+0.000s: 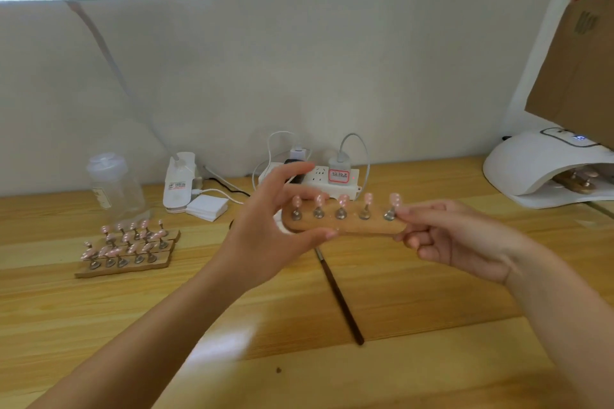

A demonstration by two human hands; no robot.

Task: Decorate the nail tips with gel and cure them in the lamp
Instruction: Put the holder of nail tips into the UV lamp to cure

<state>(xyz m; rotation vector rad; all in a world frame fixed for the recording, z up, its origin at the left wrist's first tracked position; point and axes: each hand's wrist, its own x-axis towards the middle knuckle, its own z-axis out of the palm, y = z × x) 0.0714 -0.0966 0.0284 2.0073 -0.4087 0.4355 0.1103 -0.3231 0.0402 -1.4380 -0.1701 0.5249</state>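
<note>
Two bare hands hold one wooden nail-tip holder above the tabletop: left hand with fingers pinching its left end, right hand closed on its right end. It looks light and stiff, yet its five pink nail tips on small metal stands seem easily knocked, so the bare wooden ends are the safe grip. Its long axis runs left to right, tips pointing up. Farther right, the curing lamp waits.
</note>
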